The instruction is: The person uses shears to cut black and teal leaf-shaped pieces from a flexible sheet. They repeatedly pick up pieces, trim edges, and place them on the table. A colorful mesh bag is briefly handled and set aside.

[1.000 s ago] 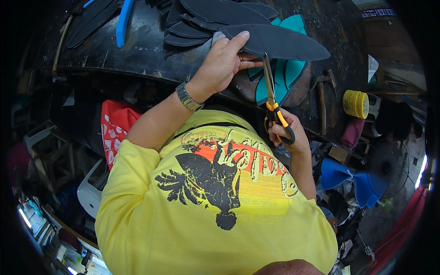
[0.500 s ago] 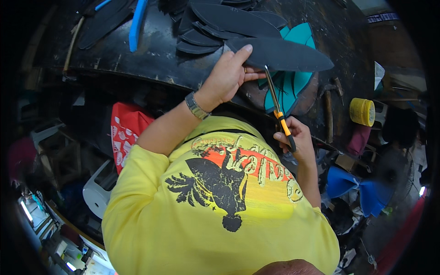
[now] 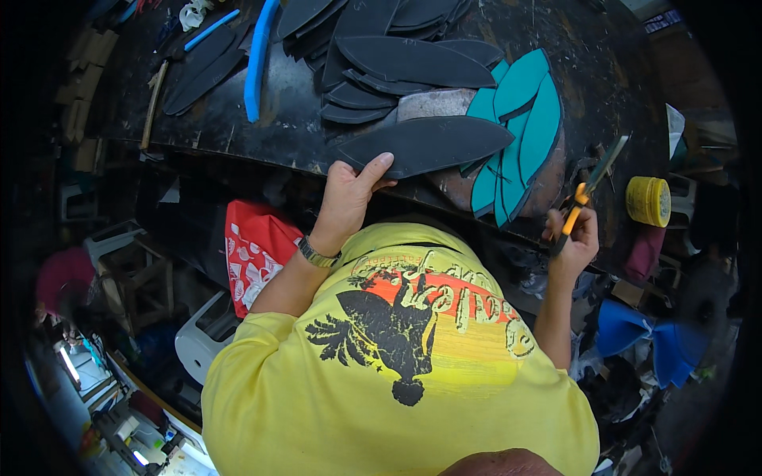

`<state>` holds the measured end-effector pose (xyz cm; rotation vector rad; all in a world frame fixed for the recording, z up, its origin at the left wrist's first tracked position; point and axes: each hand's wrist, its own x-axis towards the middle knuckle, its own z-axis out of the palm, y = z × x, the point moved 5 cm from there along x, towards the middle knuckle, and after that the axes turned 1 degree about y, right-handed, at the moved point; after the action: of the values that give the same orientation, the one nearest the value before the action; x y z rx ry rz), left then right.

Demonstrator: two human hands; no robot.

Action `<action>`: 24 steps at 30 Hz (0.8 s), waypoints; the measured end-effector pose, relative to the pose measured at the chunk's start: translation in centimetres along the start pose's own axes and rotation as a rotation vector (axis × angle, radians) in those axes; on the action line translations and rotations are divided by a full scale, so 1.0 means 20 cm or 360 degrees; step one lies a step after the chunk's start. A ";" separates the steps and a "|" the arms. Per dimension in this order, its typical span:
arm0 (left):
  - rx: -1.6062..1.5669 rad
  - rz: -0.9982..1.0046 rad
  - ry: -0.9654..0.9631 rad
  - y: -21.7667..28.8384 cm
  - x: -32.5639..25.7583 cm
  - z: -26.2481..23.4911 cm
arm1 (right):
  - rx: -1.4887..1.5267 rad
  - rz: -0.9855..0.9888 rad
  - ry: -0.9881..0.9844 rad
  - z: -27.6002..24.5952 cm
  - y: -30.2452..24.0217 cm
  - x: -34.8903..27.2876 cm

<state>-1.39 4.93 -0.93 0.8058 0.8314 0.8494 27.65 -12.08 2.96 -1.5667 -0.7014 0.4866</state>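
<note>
My left hand (image 3: pixel 357 190) pinches the near left edge of a black leaf-shaped sheet piece (image 3: pixel 429 145), thumb on top. That piece lies across the table's near edge, its right tip over teal leaf-shaped pieces (image 3: pixel 530 127). At the right, my right hand (image 3: pixel 578 234) is closed around scissors (image 3: pixel 584 192) with orange and black handles. Their blades point up and to the right, apart from the black piece. Beyond my left hand, several more black leaf-shaped pieces (image 3: pixel 413 62) lie stacked and overlapping.
The dark table (image 3: pixel 238 143) has a curved near edge. A blue strip (image 3: pixel 257 63), a wooden stick (image 3: pixel 154 103) and more black pieces (image 3: pixel 202 75) lie at the left. A yellow tub (image 3: pixel 648 201) stands at the right. A red printed bag (image 3: pixel 258 250) is below the table edge.
My left hand has drawn the black piece left and nearer to me. My right hand has moved right with the scissors, away from the piece. The view has shifted slightly.
</note>
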 end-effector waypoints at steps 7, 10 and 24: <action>-0.0142 0.0110 -0.0085 0.05 0.08 0.14 | 0.0429 -0.0064 0.0236 0.03 0.15 0.10; -0.0099 0.0193 -0.0256 0.07 0.17 0.27 | 0.0566 0.0019 0.0235 0.00 0.16 0.12; 0.2442 0.1511 0.0396 0.57 0.41 0.12 | 0.0673 0.0028 0.0123 0.01 0.15 0.14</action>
<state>0.56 16.30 7.56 2.6213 1.3129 1.0430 29.93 -10.14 0.30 -1.1875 -0.4870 0.5450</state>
